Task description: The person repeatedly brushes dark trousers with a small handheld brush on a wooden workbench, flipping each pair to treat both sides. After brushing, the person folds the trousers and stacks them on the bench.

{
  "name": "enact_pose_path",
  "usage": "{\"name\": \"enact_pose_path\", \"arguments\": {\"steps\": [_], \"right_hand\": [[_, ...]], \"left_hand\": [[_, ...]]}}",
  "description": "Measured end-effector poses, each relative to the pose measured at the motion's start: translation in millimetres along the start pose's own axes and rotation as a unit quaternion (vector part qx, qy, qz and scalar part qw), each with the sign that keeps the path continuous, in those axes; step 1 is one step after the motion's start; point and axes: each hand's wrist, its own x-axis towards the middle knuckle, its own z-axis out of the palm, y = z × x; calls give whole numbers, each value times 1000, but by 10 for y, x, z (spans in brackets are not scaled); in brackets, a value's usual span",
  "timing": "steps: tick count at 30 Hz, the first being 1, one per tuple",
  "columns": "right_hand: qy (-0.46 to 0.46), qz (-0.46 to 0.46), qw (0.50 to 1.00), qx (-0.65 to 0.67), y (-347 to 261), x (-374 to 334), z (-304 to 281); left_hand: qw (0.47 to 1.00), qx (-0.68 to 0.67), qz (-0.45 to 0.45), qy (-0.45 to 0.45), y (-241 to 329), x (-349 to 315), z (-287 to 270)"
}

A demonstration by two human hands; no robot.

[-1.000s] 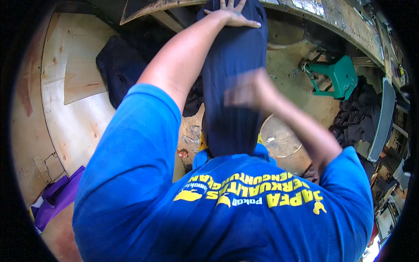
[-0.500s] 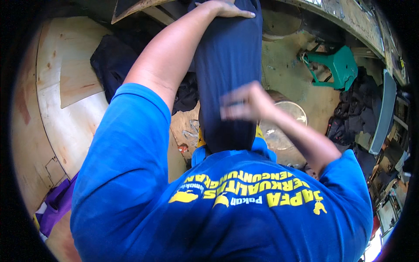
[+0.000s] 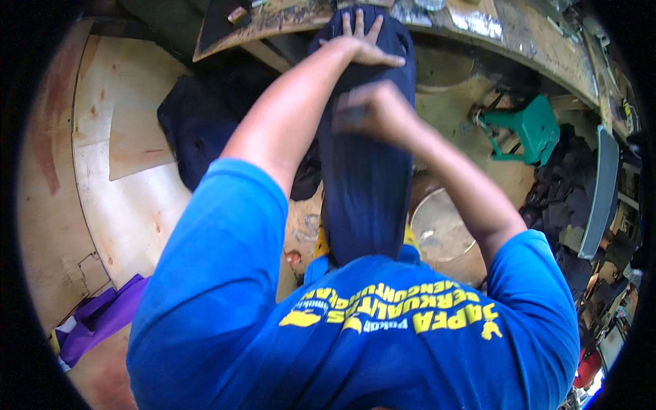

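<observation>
A long, narrow stretch of dark navy cloth (image 3: 365,198) runs from the workbench edge back toward my body. Flat on its far end lies my left hand (image 3: 360,42), fingers spread and pointing away from me. My right hand (image 3: 376,113) is over the cloth just nearer to me, smeared by motion, so I cannot tell whether its fingers hold anything or press on the fabric. What lies under the cloth is hidden. Yellow material (image 3: 321,242) shows beside the cloth near my waist.
A worn workbench (image 3: 437,24) spans the far side. To the right are a green plastic stool (image 3: 529,130), a round pale disc (image 3: 443,225) and heaped dark cloth (image 3: 564,184). Plywood sheets (image 3: 130,225) and purple cloth (image 3: 102,314) lie at the left.
My right hand has moved farther away along the cloth, closer to my left hand. The whole view has shifted, bringing more of the workbench in. My left hand stays on the far end.
</observation>
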Motion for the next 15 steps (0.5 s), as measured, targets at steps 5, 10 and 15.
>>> {"name": "enact_pose_path", "arguments": {"steps": [5, 10, 15], "right_hand": [[-75, 85, 992, -54, -88, -791, 607], [10, 271, 959, 80, -770, -2709, 1651], [455, 273, 773, 347, -1513, -3503, 2033]], "left_hand": [[998, 25, -30, -49, 70, -79, -105], [997, 40, 11, -63, 12, -10, -80], [997, 16, 78, -4, -247, 89, 121]]}}
